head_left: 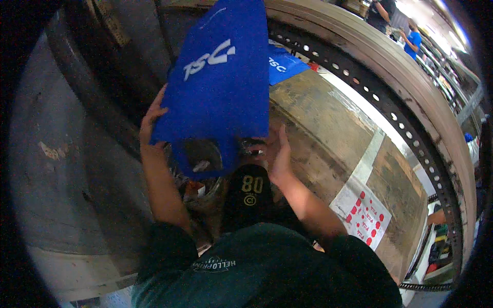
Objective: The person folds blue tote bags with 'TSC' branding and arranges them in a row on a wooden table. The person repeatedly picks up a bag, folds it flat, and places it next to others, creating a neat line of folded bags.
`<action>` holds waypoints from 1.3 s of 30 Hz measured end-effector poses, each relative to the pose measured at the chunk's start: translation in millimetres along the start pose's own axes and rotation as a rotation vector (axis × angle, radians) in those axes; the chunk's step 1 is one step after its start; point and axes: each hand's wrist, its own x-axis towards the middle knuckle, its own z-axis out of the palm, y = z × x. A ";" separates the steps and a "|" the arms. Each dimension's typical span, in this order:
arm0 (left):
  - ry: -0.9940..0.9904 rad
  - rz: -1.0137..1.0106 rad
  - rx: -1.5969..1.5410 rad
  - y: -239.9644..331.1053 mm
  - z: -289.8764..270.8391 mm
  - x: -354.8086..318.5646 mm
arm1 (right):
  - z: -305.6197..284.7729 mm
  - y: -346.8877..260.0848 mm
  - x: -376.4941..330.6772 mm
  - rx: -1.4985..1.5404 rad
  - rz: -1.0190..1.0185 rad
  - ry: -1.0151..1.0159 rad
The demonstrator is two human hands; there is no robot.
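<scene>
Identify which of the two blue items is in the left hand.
The larger, nearer one: the bag with the hanging handle, its left edge in the left hand. The other blue item lies beyond it on the board.

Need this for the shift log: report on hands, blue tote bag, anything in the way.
Left hand gripping blue tote bag at its left edge. Right hand open by its lower right corner, contact unclear. Handle loop at near end. Nothing visibly blocking.

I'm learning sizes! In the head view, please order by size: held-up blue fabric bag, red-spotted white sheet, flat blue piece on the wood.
1. Blue fabric bag
2. Red-spotted white sheet
3. Flat blue piece, partly hidden
</scene>
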 end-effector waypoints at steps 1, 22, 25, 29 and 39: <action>-0.012 -0.020 0.034 -9.0 -5.6 -3.8 | 2.4 0.8 -1.8 0.082 0.067 -0.063; 0.170 -0.329 0.548 -26.2 -199.4 19.9 | 64.0 93.9 116.6 -0.375 -0.236 -0.210; 0.192 -0.416 0.681 -31.0 -202.2 35.7 | 36.0 135.0 131.7 -0.423 -0.302 -0.175; -0.021 -0.374 0.790 -49.3 -185.0 80.2 | 28.1 108.8 141.8 -0.439 -0.290 -0.134; 0.094 -0.351 1.016 -159.0 -225.9 296.8 | 7.9 94.8 274.0 -0.157 -0.194 0.229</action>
